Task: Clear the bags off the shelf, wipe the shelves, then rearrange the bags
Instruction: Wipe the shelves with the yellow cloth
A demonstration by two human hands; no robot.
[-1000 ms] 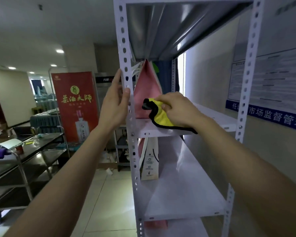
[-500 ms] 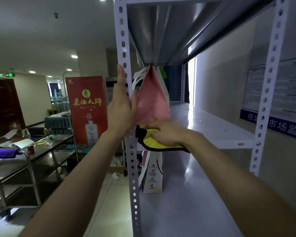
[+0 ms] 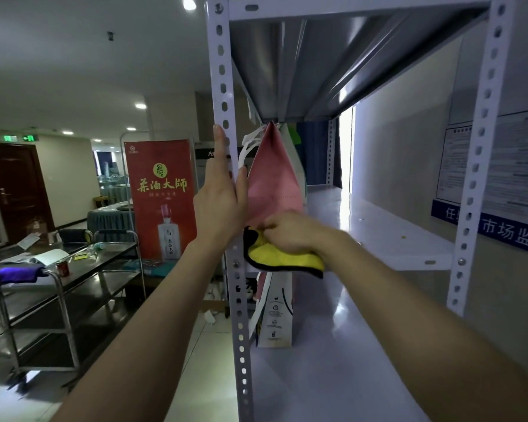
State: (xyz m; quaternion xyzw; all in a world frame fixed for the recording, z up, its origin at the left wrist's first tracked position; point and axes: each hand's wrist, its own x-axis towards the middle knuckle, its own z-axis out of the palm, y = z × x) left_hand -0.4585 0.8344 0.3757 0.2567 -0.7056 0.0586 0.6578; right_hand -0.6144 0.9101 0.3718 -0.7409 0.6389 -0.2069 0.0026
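Note:
A white metal shelf rack (image 3: pixel 409 248) fills the right half of the view. A pink paper bag (image 3: pixel 273 178) stands on its upper shelf near the left post (image 3: pixel 226 92). My left hand (image 3: pixel 223 202) is flat against that post and the bag's side, fingers extended. Just below the pink bag, my right hand (image 3: pixel 293 233) grips a yellow cloth with a black edge (image 3: pixel 284 260) at the shelf's front. On the shelf below stands a white bag with printed icons (image 3: pixel 275 318).
A steel trolley (image 3: pixel 58 287) with a purple cloth, papers and a can stands at the left. Behind it a red banner (image 3: pixel 160 196) stands upright. A wall with posted notices (image 3: pixel 509 178) runs along the right.
The view has moved closer and lower. My right hand with the cloth dropped from in front of the pink bag to the shelf's front edge. My left hand straightened its fingers up the post.

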